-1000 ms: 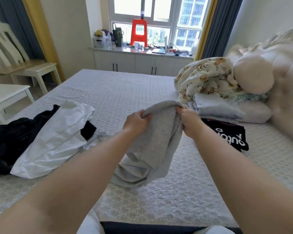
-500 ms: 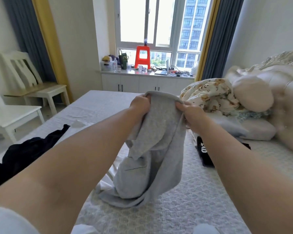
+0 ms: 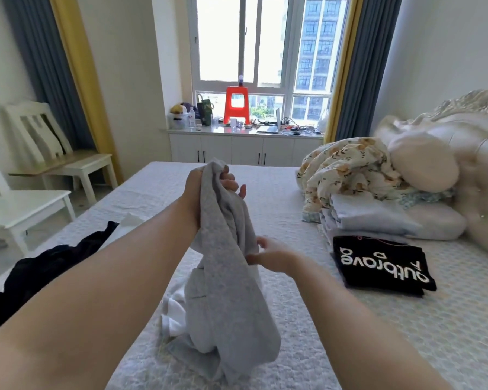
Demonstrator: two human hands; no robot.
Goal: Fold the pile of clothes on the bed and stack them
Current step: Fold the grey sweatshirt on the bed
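Left hand [image 3: 209, 182] grips grey garment [image 3: 223, 277] top, held high mid-frame so it hangs straight | my right hand [image 3: 271, 256] pinches its side edge, likely finding a seam | hem drags on bed [image 3: 293, 347] | folded black shirt [image 3: 378, 266] right, stack start | dark pile [image 3: 40, 274] left, unfolded

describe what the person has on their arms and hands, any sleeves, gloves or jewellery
Both forearms are bare up to the frame edge: no sleeves in view. The left hand and right hand wear no gloves, and no rings, watch or bracelets show.
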